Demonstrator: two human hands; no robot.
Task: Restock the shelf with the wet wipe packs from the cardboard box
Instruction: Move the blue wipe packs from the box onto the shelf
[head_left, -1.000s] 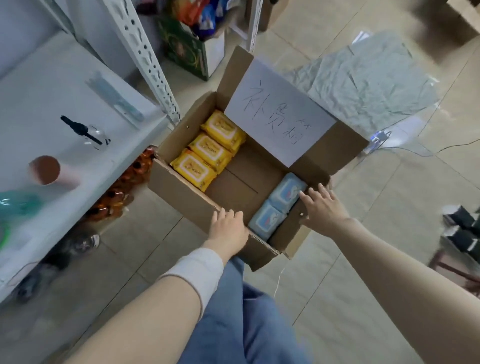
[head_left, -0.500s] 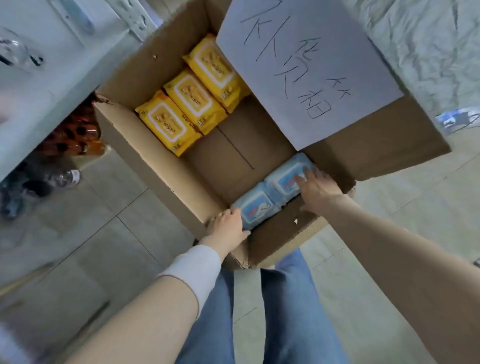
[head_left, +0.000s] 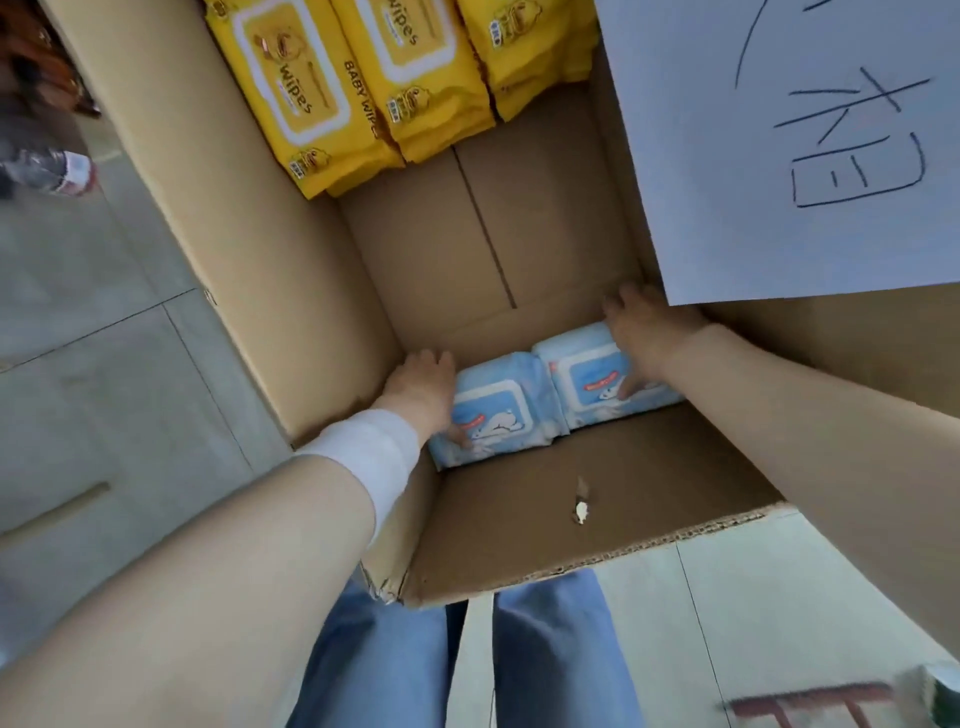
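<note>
An open cardboard box (head_left: 260, 249) fills the view from above. Three yellow baby wipe packs (head_left: 296, 88) lie side by side at its far end. Two blue wipe packs sit together against the near wall. My left hand (head_left: 421, 387) grips the left blue pack (head_left: 498, 410): its fingers go down the pack's left side and its thumb lies on top. My right hand (head_left: 644, 332) grips the right blue pack (head_left: 587, 369), with fingers over its far edge and thumb on its face. The shelf is out of view.
A white paper sign (head_left: 779, 156) with handwriting covers the box's right flap. The box stands on a grey tiled floor (head_left: 104, 389). A plastic bottle (head_left: 47, 171) lies at the left. My legs in blue jeans (head_left: 374, 665) are below the box. A reddish object (head_left: 805, 706) is at bottom right.
The view has closed in on the box. Both hands went from the box's near rim down inside and took hold of the two blue packs.
</note>
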